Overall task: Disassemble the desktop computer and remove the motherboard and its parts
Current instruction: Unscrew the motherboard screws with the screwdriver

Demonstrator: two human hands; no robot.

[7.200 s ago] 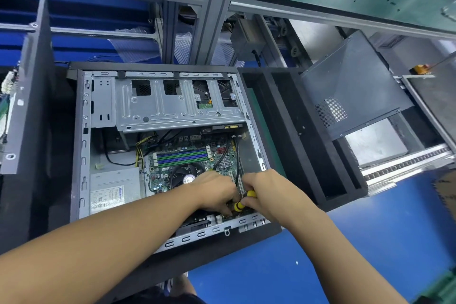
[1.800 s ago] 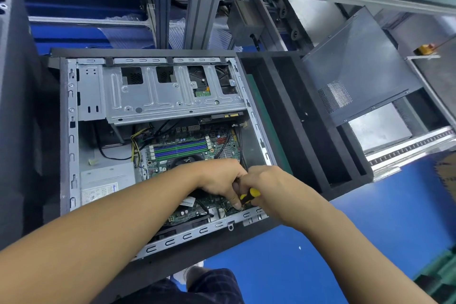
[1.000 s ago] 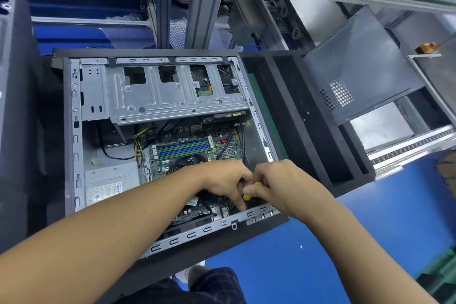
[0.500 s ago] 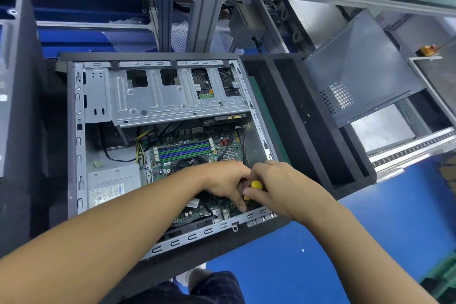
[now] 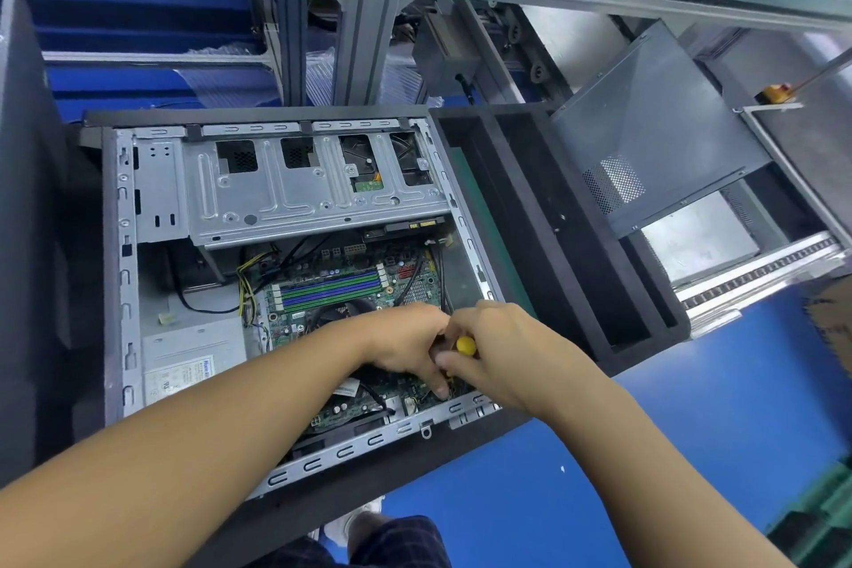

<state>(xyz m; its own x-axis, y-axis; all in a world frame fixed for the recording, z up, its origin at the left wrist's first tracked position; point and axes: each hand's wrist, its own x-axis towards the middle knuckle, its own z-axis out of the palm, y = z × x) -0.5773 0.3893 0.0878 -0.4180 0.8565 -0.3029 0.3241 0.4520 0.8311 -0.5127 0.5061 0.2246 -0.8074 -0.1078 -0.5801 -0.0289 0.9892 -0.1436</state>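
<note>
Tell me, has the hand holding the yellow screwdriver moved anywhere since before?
No, not really. The right hand still grips the yellow screwdriver at the same near right corner of the computer case, just inside its front rim.

One wide-angle view only, worn on the head: it looks forward and steeply down, close above the open computer case (image 5: 121, 272), lying from centre toward 9 o'clock; the left hand (image 5: 405, 348) and right hand (image 5: 509, 353) reach in from 7 and 5 o'clock
</note>
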